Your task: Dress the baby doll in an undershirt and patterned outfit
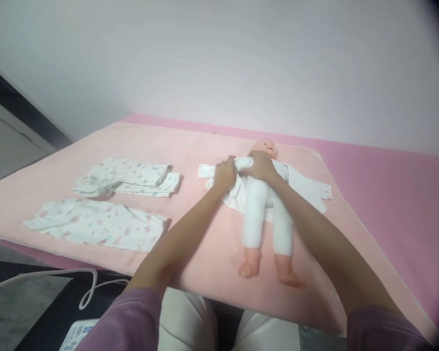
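Note:
A baby doll [255,214] lies on its back with its head toward the wall and its feet toward me. Its trunk and legs are white, and its feet are bare. Under it is spread a white baby shirt [303,187], one sleeve out to each side. My left hand [226,175] is closed on the shirt near the left sleeve, beside the doll's arm [243,163]. Across the doll's chest and that arm, my right hand [260,166] is closed around the arm near the shoulder. Its palm hides part of the chest, and the fingertips are partly hidden.
To the left lie folded printed baby clothes [139,173] and another printed garment [98,224] nearer me. A pink mat [197,258] covers the table, which meets a white wall [219,63]. Below the left edge are a white cable [91,292] and a labelled white object [76,334].

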`<state>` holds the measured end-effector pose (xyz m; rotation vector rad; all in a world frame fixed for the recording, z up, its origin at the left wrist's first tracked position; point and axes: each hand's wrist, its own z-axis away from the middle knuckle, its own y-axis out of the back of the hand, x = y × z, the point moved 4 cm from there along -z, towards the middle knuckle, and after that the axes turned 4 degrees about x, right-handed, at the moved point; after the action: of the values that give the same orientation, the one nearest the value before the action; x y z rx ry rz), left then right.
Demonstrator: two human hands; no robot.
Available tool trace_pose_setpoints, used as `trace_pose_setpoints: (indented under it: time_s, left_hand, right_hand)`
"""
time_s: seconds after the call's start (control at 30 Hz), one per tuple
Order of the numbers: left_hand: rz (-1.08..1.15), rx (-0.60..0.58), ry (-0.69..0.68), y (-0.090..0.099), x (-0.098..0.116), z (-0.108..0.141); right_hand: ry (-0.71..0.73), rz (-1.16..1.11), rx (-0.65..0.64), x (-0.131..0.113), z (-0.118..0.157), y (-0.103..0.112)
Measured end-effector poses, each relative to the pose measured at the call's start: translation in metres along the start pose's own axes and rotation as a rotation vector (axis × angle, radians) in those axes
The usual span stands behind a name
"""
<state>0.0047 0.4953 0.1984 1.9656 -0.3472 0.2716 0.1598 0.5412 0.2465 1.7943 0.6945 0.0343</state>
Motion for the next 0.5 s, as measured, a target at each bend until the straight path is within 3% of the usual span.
trace_pose_setpoints:
  time_s: [0.27, 0.5]
  left_hand:
    - [0.169, 0.012, 0.13, 0.002, -0.013, 0.0]
    - [0.225, 0.005, 0.157, 0.0, -0.015, -0.001]
  right_hand:
    - [-0.203, -0.37, 0.236, 0.058, 0.015, 0.037]
    - [-0.222, -0.437, 0.243, 0.071, 0.025, 0.052]
